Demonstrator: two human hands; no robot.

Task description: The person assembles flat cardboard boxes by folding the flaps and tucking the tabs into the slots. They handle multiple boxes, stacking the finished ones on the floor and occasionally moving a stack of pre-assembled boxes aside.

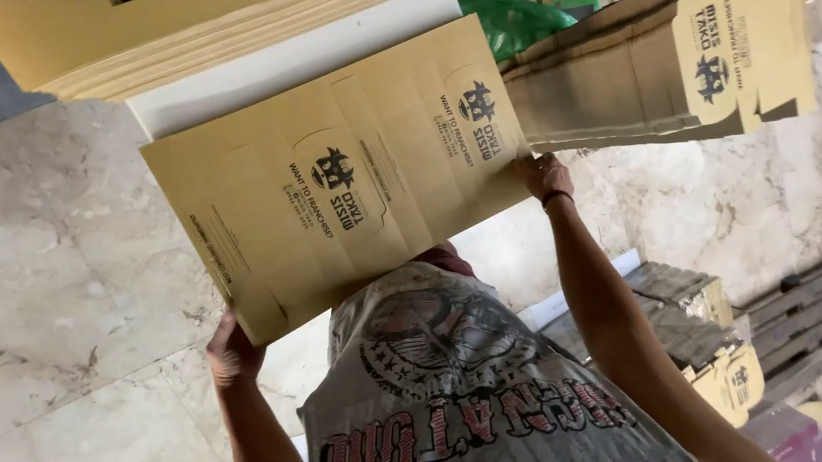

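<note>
While the flat cardboard sheet [336, 183] is held up in front of the grey printed shirt [457, 397], the left hand [232, 351] is closed on its near lower corner and the right hand [546, 176] grips its far edge, fingers curled behind the board so their exact pinch cannot be told. The tan sheet, printed with dark emblems, hangs tilted above the pale marble floor [56, 295], just below a stack of like sheets [200, 25] and beside a half-folded box [656, 67], with wooden pallets [801, 314] well apart at the right
</note>
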